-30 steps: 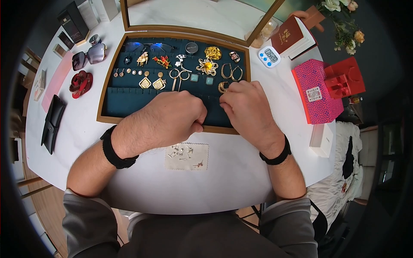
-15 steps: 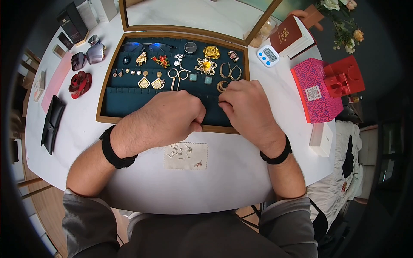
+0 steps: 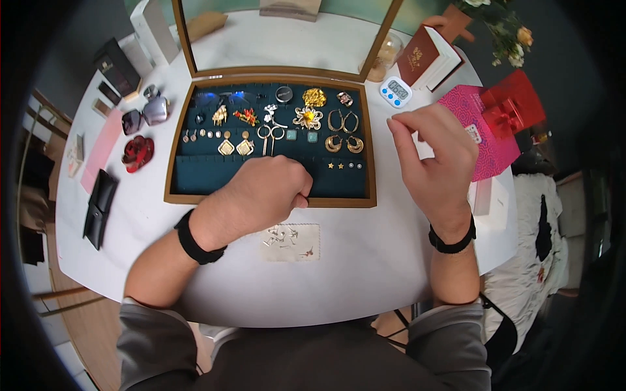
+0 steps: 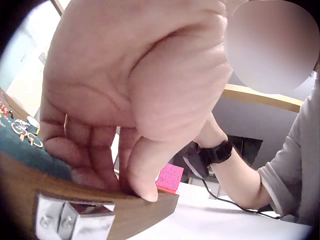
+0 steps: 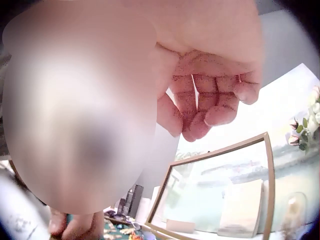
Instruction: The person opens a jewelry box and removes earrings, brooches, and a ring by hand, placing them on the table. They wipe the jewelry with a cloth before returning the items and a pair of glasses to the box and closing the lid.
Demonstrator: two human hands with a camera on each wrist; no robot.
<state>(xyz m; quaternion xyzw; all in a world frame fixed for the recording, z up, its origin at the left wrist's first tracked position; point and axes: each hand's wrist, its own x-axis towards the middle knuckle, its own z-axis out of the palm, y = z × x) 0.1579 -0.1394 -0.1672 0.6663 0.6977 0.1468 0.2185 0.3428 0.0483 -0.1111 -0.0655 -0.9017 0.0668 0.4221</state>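
Note:
My left hand point(image 3: 261, 192) grips the front wall of the wooden jewellery box point(image 3: 349, 202). The left wrist view shows the hand point(image 4: 125, 90) with its thumb against the outer wood, fingers curled over the edge, near a metal latch point(image 4: 75, 220). Raised off the box's right side is my right hand point(image 3: 440, 153), its fingers loosely bent and thumb apart, with nothing visible between them. Gold star studs point(image 3: 336, 166) and small round studs point(image 3: 355, 165) sit on the lower right of the green lining. Crescent earrings point(image 3: 343, 144) lie above them.
A cloth with small silver pieces point(image 3: 293, 251) lies before the box. The glass lid point(image 3: 277, 70) stands raised. On the right are a timer point(image 3: 395, 92), red book point(image 3: 420, 57) and pink patterned box point(image 3: 489, 163). Sunglasses point(image 3: 155, 111), a red flower point(image 3: 137, 154) and black case point(image 3: 100, 208) are left.
My right hand has lifted away to the right, uncovering the crescent earrings and several studs. My left hand keeps its place on the front edge. The head view has shifted.

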